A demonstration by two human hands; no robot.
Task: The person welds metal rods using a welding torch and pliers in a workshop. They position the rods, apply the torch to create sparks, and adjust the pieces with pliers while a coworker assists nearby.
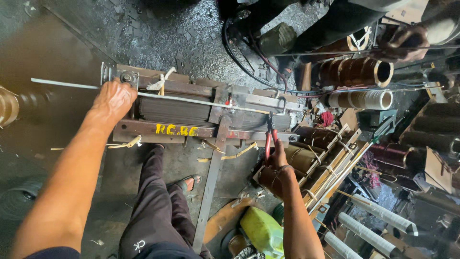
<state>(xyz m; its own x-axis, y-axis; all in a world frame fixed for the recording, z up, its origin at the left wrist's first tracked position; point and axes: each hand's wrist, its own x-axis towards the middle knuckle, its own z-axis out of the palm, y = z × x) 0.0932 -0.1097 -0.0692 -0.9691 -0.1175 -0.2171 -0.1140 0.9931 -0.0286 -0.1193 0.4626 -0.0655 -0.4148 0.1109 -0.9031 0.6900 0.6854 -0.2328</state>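
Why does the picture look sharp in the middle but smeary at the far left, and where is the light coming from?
Head view: the stacked dark steel core in its rusty iron frame is sharp; the round coil at the far left edge is blurred. Daylight falls on the left hand and the gritty floor, the lower corners stay dim. The right hand, holding red-handled pliers, is clear.

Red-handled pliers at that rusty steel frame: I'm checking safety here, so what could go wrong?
The red-handled pliers in the right hand could slip off the long thin metal strip, which might whip. The left hand presses beside the rusty steel frame edge and might get cut. The sandalled foot sits right below.
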